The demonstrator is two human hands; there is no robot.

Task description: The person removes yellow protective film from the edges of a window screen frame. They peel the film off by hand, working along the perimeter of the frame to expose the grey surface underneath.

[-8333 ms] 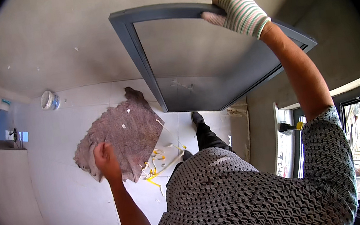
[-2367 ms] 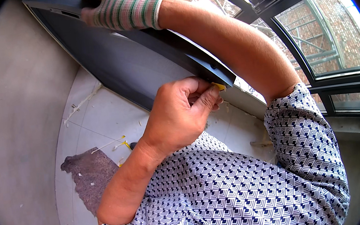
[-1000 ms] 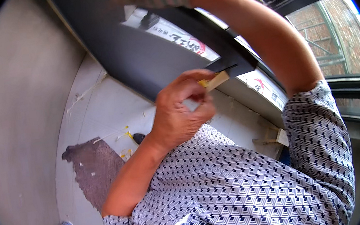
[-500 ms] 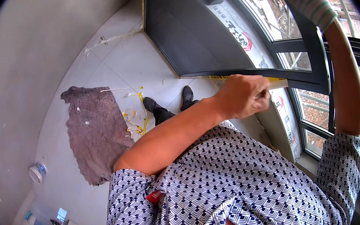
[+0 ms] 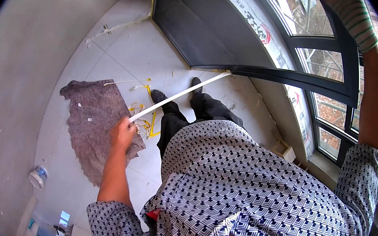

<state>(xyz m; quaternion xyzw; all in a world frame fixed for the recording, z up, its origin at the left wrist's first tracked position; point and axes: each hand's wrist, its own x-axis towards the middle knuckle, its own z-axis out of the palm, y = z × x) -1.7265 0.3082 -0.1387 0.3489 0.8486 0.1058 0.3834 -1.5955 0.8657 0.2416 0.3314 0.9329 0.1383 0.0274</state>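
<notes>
Pale floor tiles point(image 5: 97, 58) and a bare grey wall point(image 5: 8, 69) are being seen from above, with a curved bank of dark-framed windows point(image 5: 333, 100) running along the right. A dark window sash point(image 5: 215, 25) is being held raised and tilted, apparently so that its lower edge is left free. The right hand point(image 5: 350, 8), covered by a striped work glove, is being wrapped shut around the sash's upper frame, seemingly to steady its weight. A long white strip point(image 5: 179, 95) is being pinched at one end by the bare left hand point(image 5: 122, 133), fingers closed on it; its far end is lying against the sash's lower corner, so it is being stretched taut between hand and frame, just above the dark shoes point(image 5: 159, 95). A grey felt mat point(image 5: 95, 124) is lying flat on the tiles beneath the left hand, with curls of yellow strip point(image 5: 149, 118) scattered beside it. A small tape roll point(image 5: 38, 176) is resting well apart, near the wall.
</notes>
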